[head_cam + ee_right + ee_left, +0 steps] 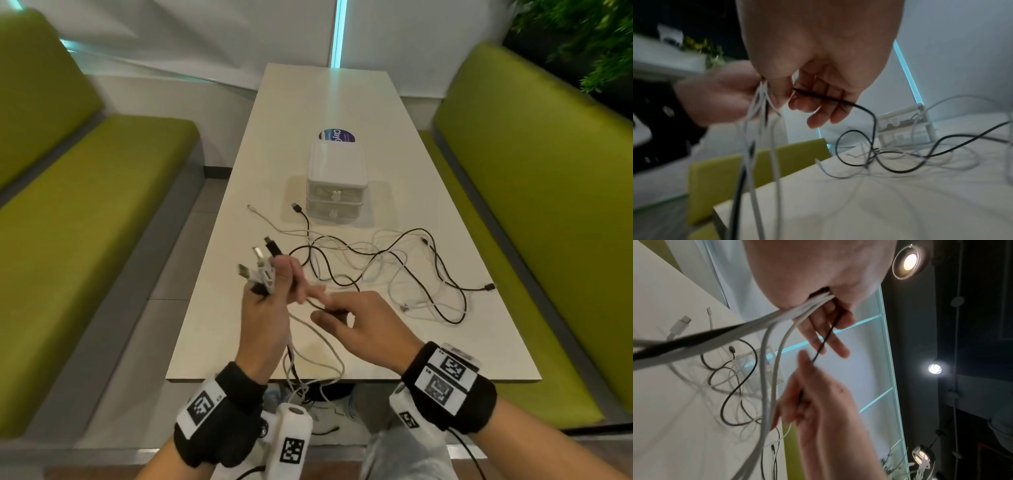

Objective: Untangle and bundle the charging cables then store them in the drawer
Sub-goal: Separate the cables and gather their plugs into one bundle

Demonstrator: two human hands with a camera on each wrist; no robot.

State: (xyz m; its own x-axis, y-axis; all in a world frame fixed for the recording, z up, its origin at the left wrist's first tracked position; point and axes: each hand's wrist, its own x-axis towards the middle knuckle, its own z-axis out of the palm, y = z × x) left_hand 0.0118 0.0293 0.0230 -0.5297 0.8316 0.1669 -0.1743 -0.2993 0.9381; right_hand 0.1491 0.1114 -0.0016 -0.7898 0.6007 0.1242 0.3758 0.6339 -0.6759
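Booth setting: cream table [342, 113] between green benches [102, 178]. Left hand [265, 308] above the table's near-left corner, fingers curled round a bundle of cable ends [262, 270], plugs sticking up, cords hanging off the near edge. Right hand [363, 325] beside it, thumb and fingers pinching a black cable [859, 107] that runs into the tangled cables [394, 270] lying mid-table toward the right edge. Drawer unit [335, 186] behind the tangle, both drawers closed.
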